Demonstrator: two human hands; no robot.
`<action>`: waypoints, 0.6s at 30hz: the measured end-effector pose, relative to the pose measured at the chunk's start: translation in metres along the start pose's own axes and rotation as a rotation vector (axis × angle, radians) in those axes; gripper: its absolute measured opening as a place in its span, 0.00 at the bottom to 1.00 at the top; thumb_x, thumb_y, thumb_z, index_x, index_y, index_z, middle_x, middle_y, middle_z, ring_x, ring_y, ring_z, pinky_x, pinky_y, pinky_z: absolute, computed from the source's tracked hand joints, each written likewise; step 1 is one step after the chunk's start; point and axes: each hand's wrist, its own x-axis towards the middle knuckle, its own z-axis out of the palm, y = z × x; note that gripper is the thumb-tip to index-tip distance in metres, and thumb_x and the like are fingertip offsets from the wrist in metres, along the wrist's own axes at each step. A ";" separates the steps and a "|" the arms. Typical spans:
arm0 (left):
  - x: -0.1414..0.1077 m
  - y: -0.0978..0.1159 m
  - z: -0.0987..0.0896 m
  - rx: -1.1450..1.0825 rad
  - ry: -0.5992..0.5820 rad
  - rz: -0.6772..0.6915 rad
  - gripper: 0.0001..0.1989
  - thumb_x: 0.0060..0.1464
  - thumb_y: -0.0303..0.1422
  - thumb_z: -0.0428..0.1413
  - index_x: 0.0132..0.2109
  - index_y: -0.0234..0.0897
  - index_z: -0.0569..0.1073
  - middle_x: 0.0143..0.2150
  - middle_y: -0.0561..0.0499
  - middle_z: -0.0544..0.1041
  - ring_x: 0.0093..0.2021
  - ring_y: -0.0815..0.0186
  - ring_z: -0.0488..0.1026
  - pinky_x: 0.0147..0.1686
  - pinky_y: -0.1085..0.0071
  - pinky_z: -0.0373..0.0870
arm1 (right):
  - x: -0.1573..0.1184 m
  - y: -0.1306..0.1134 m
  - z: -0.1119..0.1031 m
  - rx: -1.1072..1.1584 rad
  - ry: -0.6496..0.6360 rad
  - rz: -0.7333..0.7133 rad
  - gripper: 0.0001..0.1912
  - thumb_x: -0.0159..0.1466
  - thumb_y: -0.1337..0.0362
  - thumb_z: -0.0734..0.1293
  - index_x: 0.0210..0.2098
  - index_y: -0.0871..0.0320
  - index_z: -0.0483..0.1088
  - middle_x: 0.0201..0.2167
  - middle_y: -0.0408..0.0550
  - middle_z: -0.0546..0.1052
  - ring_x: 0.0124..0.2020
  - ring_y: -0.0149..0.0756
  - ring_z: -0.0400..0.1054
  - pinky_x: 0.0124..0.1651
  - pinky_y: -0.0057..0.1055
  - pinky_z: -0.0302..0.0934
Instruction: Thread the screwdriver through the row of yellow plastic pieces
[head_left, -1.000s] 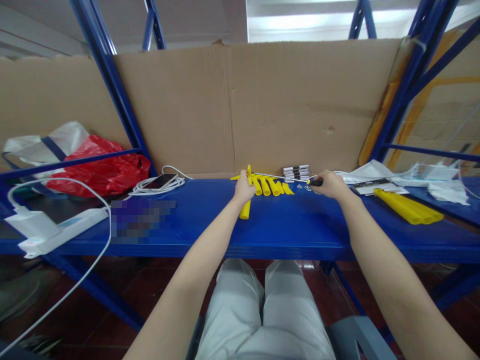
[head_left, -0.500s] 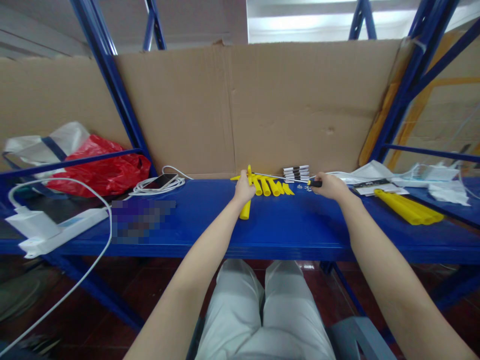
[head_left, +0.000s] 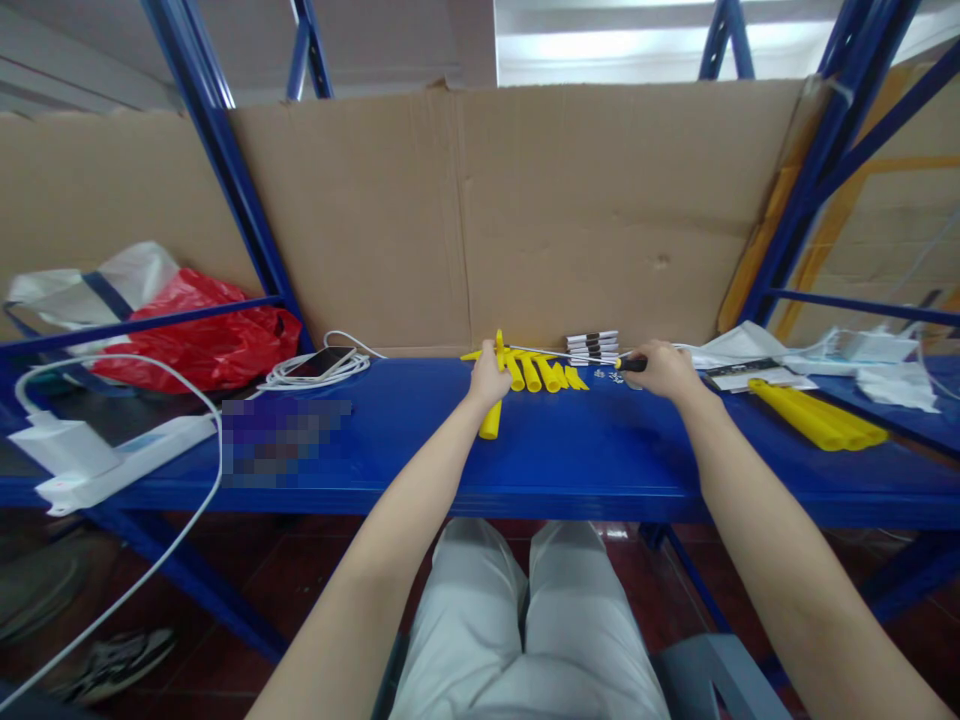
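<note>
My left hand (head_left: 489,380) is closed around a yellow plastic handle-like piece (head_left: 490,422), held upright, its hollow lower end showing below my fingers. In my right hand (head_left: 664,368) is a screwdriver (head_left: 634,364) with a black and yellow handle. Its long thin shaft points left, its tip reaching the top of the yellow piece; exact contact is too small to tell. Behind and between my hands lie several more yellow plastic pieces (head_left: 533,374) in a row. Tiny metal parts, perhaps screws (head_left: 600,374), are scattered near the screwdriver.
A stack of small white-and-black items (head_left: 592,347) stands by the cardboard wall (head_left: 562,220). Yellow tubes (head_left: 817,415) lie at right beside papers and white packaging. On the left are a power strip (head_left: 142,455), a coiled white cable (head_left: 319,372) and a red bag (head_left: 202,330).
My right hand and the screwdriver have shifted very slightly to the right. My left hand stays in place. At the lower left, a shoe on the floor shows more fully.
</note>
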 end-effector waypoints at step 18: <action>0.000 0.002 0.000 -0.015 -0.004 -0.014 0.25 0.48 0.15 0.55 0.51 0.39 0.64 0.53 0.41 0.78 0.57 0.56 0.75 0.58 0.61 0.69 | 0.000 -0.006 -0.004 -0.045 -0.122 0.055 0.15 0.58 0.58 0.65 0.43 0.54 0.76 0.41 0.53 0.83 0.44 0.52 0.75 0.41 0.39 0.61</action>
